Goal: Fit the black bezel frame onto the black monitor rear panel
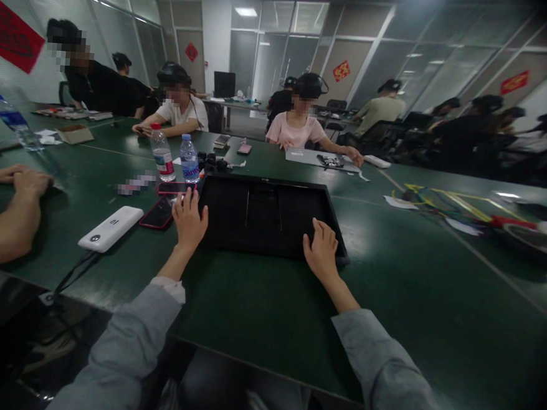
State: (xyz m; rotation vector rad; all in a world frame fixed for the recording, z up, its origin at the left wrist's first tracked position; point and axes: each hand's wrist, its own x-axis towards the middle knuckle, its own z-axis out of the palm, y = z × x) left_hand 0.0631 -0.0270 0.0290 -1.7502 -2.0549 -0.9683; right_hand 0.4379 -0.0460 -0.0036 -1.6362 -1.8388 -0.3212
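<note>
A black rectangular panel (262, 232) lies flat on the green table in front of me. It has a raised rim and looks like a computer monitor; thin light lines show across its middle. My left hand (190, 221) is at its left side, fingers spread and gripping nothing. Over its near right part is my right hand (321, 249), open with the fingers slightly bent; I cannot tell if it touches the surface. Just left of my left hand lie a red-edged phone (159, 212) and another phone (177, 188).
A white power bank (111, 228) with a cable lies at left, near another person's arm (14, 224). Two bottles, red-capped (163, 153) and blue-capped (190, 158), stand behind the phones. People sit opposite. Yellow strips (461, 202) and a dark round pan (535, 243) are at right.
</note>
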